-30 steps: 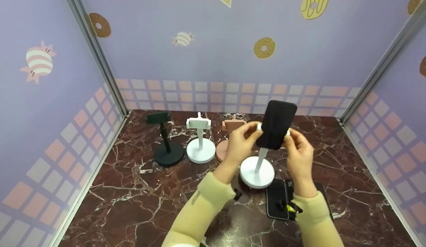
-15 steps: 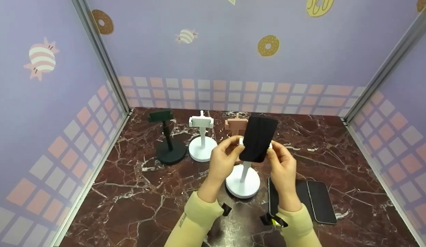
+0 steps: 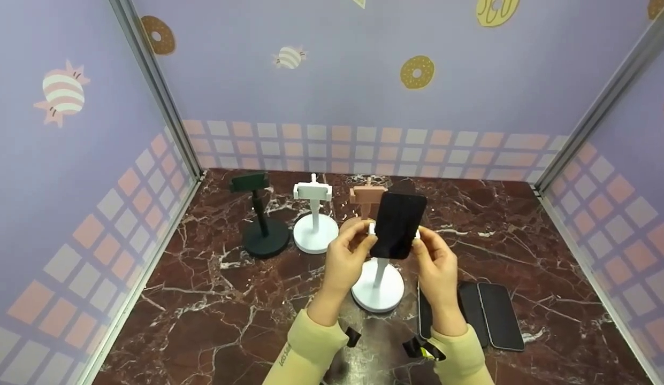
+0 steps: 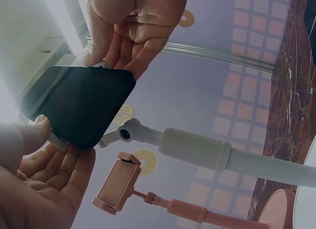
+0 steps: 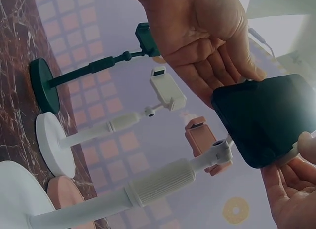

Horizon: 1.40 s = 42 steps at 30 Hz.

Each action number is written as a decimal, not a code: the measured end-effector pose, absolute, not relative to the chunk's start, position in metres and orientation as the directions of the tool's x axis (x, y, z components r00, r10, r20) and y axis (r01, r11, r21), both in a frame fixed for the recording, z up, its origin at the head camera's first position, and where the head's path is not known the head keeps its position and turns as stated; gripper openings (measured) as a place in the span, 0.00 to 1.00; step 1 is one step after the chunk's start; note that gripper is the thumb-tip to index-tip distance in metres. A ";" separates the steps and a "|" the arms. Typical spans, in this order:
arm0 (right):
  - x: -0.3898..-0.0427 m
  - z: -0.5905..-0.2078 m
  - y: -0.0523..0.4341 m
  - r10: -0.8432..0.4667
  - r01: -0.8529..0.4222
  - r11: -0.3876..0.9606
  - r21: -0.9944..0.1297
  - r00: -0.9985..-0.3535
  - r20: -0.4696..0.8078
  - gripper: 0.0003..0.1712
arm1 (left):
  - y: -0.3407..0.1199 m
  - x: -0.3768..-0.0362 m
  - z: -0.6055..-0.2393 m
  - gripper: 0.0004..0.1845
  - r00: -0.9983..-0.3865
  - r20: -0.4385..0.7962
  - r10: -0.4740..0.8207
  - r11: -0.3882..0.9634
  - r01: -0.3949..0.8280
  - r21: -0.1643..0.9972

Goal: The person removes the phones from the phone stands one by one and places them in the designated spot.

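Observation:
A black smartphone (image 3: 400,224) stands upright, tilted a little, in the holder of a white phone stand (image 3: 378,287). My left hand (image 3: 345,262) pinches the holder's white side clamp between thumb and fingers at the phone's left edge. At the right edge, my right hand (image 3: 439,264) pinches the opposite clamp the same way. In the left wrist view, the smartphone (image 4: 81,105) lies between both hands, and the ribbed neck (image 4: 195,147) of the stand runs behind it. The right wrist view shows the stand's hinge (image 5: 219,150) just behind the smartphone; the holder's back is mostly hidden.
Behind stand a dark green phone stand (image 3: 265,235), another white phone stand (image 3: 314,232) and a pink phone stand (image 3: 368,195), partly covered. Several dark phones (image 3: 501,315) lie side by side at the right, partly under my right forearm. Patterned panels (image 3: 337,144) enclose the marble-look table (image 3: 203,321).
Both hands have brought the white stand and its smartphone left and nearer to me, and the smartphone sits lower in view. The hands keep their pinch on the clamps.

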State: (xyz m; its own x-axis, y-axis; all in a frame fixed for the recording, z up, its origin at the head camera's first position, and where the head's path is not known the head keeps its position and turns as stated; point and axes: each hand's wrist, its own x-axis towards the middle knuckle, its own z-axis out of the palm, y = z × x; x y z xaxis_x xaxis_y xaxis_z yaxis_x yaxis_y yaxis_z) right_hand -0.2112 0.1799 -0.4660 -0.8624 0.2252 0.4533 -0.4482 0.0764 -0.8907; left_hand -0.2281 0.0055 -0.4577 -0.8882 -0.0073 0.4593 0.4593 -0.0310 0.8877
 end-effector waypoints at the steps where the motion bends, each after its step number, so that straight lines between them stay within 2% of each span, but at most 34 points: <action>1: -0.211 -0.466 0.180 0.226 -0.442 0.083 -0.893 -0.865 0.449 0.18 | 0.006 -0.228 -0.458 0.17 -0.889 0.458 -0.008 -0.027 0.458 0.889; 24: -0.213 -0.456 0.190 0.170 -0.415 0.160 -0.896 -0.882 0.439 0.17 | 0.007 -0.230 -0.457 0.16 -0.906 0.424 -0.001 -0.027 0.424 0.905; 28: -0.215 -0.446 0.187 0.179 -0.516 0.204 -0.832 -0.816 0.550 0.23 | 0.007 -0.231 -0.455 0.16 -0.904 0.427 -0.006 -0.015 0.427 0.904; 32: -0.220 -0.429 0.184 0.151 -0.635 0.392 -0.666 -0.670 0.727 0.32 | 0.007 -0.232 -0.457 0.16 -0.902 0.432 -0.005 -0.013 0.432 0.902; 35: -0.223 -0.415 0.179 0.098 -0.651 0.529 -0.545 -0.590 0.801 0.36 | 0.007 -0.232 -0.457 0.16 -0.901 0.433 -0.003 -0.013 0.433 0.901; 42: -0.225 -0.391 0.168 -0.028 -0.624 0.675 -0.393 -0.554 0.832 0.43 | 0.007 -0.232 -0.455 0.16 -0.897 0.441 -0.004 -0.008 0.441 0.897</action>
State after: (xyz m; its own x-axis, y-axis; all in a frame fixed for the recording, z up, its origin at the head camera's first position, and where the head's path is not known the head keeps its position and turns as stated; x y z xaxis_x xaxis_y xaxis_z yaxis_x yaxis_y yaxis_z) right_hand -0.2254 0.1683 -0.3912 -0.5538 -0.0278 0.8322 -0.6244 0.6750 -0.3930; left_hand -0.2319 0.0072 -0.4554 -0.8974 -0.0037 0.4412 0.4412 -0.0075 0.8974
